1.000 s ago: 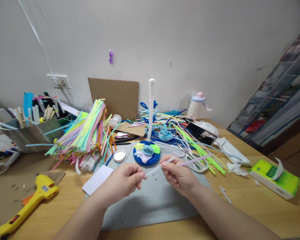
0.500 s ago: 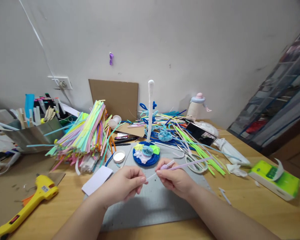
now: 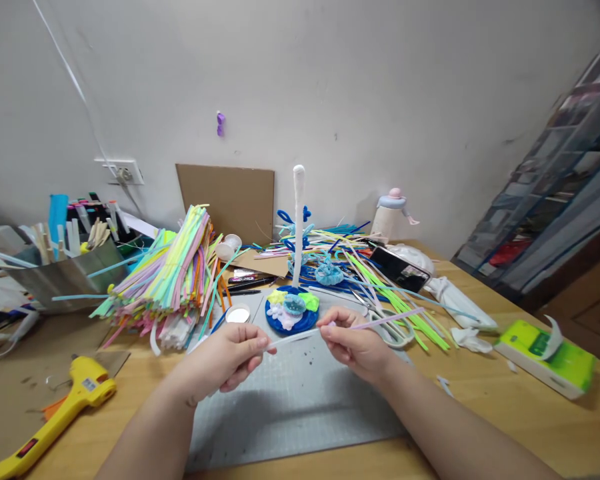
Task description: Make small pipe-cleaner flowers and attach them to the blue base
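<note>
Between my hands a thin white stem [image 3: 300, 336] is stretched above the grey cutting mat [image 3: 300, 407]. My left hand [image 3: 240, 353] pinches its left end. My right hand [image 3: 353, 340] is closed on its other end, where a pale purple pipe cleaner [image 3: 395, 317] sticks out to the right. Whatever lies under the right fingertips is mostly hidden. Just beyond my hands sits a round blue base [image 3: 300, 327] with yellow, green, white and blue fuzzy shapes, and an upright white post [image 3: 299, 227] rises behind them.
A bundle of pastel pipe cleaners [image 3: 170, 267] lies left of the mat, with a yellow glue gun [image 3: 83, 387] nearer. Scissors [image 3: 397, 330], a phone [image 3: 400, 269] and loose green stems are at the right. A green tissue pack [image 3: 545, 357] lies farther right.
My left hand has moved left, away from my right hand, and a longer stretch of the white stem shows between them. The purple pipe cleaner has shifted slightly. The view has moved a little.
</note>
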A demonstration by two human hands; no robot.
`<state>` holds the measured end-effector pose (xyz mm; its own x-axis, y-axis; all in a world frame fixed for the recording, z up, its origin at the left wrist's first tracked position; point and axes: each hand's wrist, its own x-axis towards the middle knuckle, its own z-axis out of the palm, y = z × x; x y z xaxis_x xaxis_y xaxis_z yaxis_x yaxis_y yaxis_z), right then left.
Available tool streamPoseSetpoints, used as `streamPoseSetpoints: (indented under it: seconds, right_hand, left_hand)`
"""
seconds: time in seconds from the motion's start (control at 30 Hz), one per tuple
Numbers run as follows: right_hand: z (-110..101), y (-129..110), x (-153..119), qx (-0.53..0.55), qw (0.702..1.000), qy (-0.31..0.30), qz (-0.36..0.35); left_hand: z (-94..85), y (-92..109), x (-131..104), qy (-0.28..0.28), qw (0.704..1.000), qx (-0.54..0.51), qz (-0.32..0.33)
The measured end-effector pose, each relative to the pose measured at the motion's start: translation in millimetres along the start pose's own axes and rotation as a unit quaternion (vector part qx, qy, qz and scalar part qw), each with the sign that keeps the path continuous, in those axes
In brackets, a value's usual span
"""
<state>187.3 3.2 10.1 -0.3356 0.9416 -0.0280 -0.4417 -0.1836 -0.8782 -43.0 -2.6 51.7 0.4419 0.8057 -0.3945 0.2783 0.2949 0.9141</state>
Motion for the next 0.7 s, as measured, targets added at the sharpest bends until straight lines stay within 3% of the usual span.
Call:
streamPoseSetpoints:
  seconds: [0.1,0.2,0.3,0.4,0.57,0.7]
  right_hand:
    - [-6.3,-1.9,5.5,0.005,1.0,0.018,-0.02]
    - [-20.2,-12.5,13.1,0.039,0.994,0.074,-0.075]
    - [-32.8,-21.6,19.9,0.057,0.983,0.118,-0.13]
    - [-33.1,-16.3,22.2,0.043,0.987,0.113,-0.107]
    - [-15.9,7.3,15.6,0.012,0.997,0.064,-0.035]
    - [-3.8,13.7,7.8,0.0,0.999,0.03,-0.024]
  left_hand:
    - [-5.6,2.4,-3.3,0.012,1.0,0.004,-0.002]
    - [-19.0,4.3,-7.4,0.029,0.999,-0.009,-0.01]
    - [-29.8,1.6,-3.3,0.157,0.986,-0.004,0.047]
    - [-25.5,-6.4,9.5,0.31,0.942,0.109,0.066]
    - [-3.7,-21.8,29.4,0.297,0.921,0.248,0.05]
    - [-4.4,-25.9,32.1,0.315,0.879,0.346,0.088]
